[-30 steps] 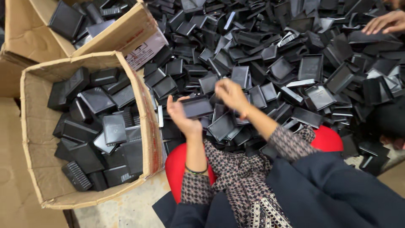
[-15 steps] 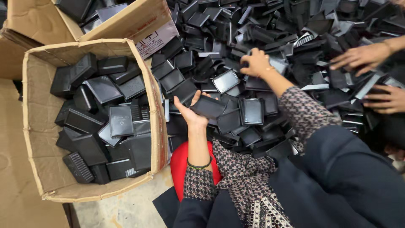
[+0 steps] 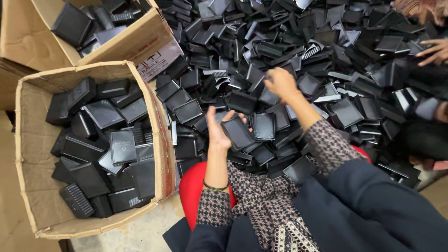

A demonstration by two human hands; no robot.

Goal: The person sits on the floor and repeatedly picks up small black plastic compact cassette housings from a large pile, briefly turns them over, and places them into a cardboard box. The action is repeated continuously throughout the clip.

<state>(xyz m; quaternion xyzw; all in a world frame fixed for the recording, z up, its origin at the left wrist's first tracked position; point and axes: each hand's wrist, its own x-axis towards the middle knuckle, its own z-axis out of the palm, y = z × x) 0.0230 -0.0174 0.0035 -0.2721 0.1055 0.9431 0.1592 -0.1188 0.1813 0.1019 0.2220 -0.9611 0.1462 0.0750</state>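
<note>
Left hand (image 3: 217, 130) raised palm-up near the middle of the view, grip closed on a black square plastic tray (image 3: 238, 132), fingers curled over its upper edge, thumb side toward the cardboard box. Tray tilted, hollow side up, held just above the heap of black plastic parts (image 3: 298, 42). Thin dark bangle (image 3: 215, 187) round the left wrist, checked sleeve below it.

Right hand (image 3: 281, 83) farther out over the heap, back of the hand toward the camera, fingers bent downward among the loose pieces. Grip of that hand: cannot tell, fingertips hidden behind the knuckles. Well apart from the held tray, with several loose trays between.

Open cardboard box (image 3: 157, 122) at the left, just beside the left hand, more than half full of the same black trays, some flat, some on edge, one ribbed piece (image 3: 77, 200) near the lower corner. Second cardboard box (image 3: 135, 39) behind it, touching the first at the corner, also holding black parts.

Red stool seat (image 3: 193, 191) showing under the forearms, dark garment and patterned scarf across the bottom right.

Another person's hand (image 3: 434, 50) at the right edge, fingers spread on the heap, well apart from both near hands. Bare pale floor (image 3: 121, 238) below the near box.
</note>
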